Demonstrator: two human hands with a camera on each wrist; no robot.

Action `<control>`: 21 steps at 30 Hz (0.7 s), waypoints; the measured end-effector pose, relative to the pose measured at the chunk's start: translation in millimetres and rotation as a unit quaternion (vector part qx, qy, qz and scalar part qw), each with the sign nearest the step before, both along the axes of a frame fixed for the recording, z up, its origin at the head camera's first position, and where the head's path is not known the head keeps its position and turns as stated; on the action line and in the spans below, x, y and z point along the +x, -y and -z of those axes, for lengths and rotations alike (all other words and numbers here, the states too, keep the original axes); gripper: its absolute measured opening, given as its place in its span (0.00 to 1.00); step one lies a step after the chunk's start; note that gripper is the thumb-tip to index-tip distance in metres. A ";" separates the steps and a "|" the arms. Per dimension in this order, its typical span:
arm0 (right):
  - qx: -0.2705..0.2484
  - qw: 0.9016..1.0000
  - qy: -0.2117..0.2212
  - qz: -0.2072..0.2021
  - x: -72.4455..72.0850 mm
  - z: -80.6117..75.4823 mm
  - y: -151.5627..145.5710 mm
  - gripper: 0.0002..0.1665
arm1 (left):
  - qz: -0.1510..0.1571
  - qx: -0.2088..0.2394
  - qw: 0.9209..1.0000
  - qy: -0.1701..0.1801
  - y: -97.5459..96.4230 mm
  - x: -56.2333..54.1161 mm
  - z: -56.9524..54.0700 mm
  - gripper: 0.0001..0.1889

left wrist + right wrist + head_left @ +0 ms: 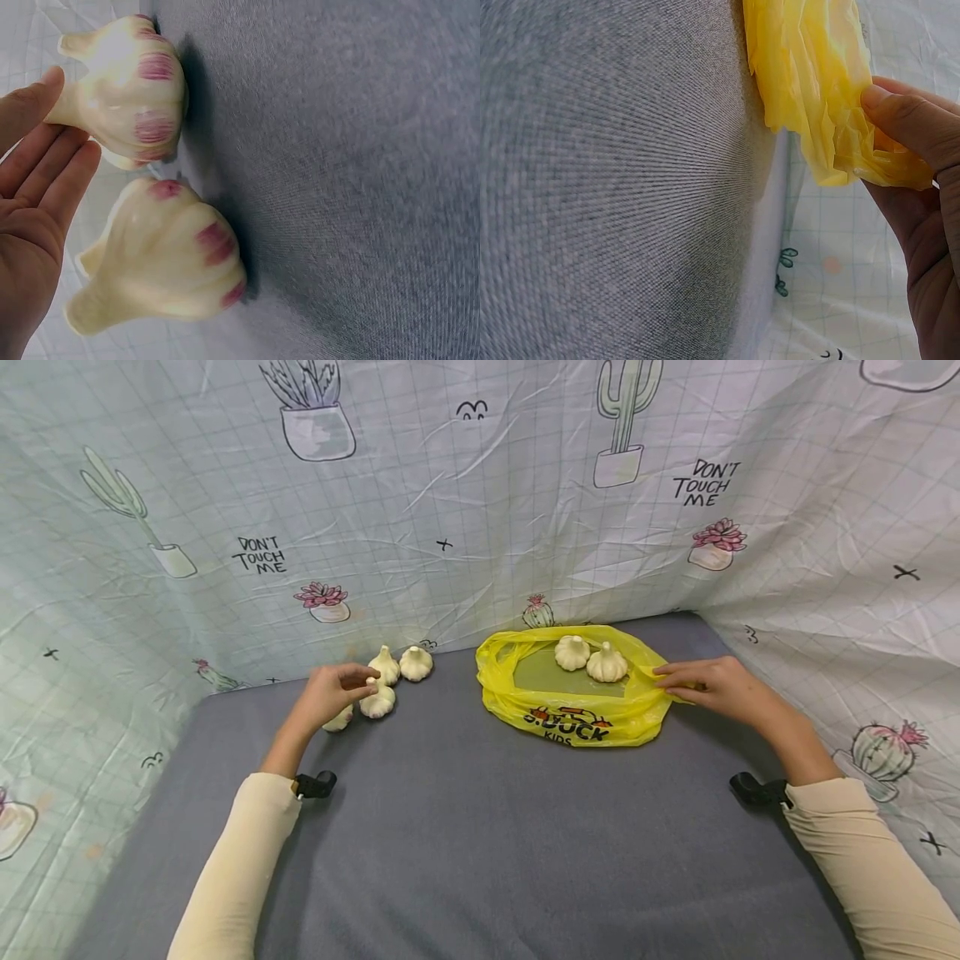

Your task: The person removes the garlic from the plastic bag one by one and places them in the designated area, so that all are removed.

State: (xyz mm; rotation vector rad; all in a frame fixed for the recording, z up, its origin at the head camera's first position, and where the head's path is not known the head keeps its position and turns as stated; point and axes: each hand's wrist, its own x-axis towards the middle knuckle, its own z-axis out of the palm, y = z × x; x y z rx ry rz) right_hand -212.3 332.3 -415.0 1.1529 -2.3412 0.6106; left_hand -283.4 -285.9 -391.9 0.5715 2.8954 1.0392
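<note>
My left hand [335, 693] is at a group of white garlic bulbs on the left of the table. Its thumb and fingertips pinch the stem of one garlic bulb [127, 97], whose base sits close over the grey cloth. Another garlic bulb [165, 255], with pink streaks, lies beside it in the left wrist view. With thumb and fingers, my right hand [723, 689] grips the right edge of a yellow plastic bag [810, 82]. The bag's mouth is spread wide, and two garlic bulbs, one [572, 652] and another [607, 663], show inside it.
Behind the group stand two more garlic bulbs, one [385, 666] and one [416, 663]. Another bulb [339, 718] is partly hidden by the left hand. A grey cloth [480, 835] covers the table. Printed white sheets [420, 527] hang along the back and sides.
</note>
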 end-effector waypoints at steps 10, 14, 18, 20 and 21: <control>0.000 1.000 -0.004 -0.004 0.0 0.2 -0.1 0.20 | 0.014 0.028 0.998 -0.057 -13.2 10.1 -17.3 0.19; 0.003 1.000 -0.006 -0.002 -0.2 0.6 0.2 0.21 | 0.015 0.033 0.998 -0.060 -19.8 14.1 -23.9 0.20; 0.005 1.000 -0.008 0.002 -0.4 0.6 0.4 0.21 | 0.016 0.035 0.998 -0.057 -27.3 16.9 -27.9 0.19; 0.005 1.000 -0.009 0.003 -0.3 0.6 0.5 0.21 | 0.020 0.041 0.997 -0.058 -30.1 18.2 -28.4 0.19; 0.004 1.000 -0.008 0.002 -0.3 0.6 0.6 0.21 | 0.023 0.045 0.997 -0.059 -31.2 18.8 -28.1 0.18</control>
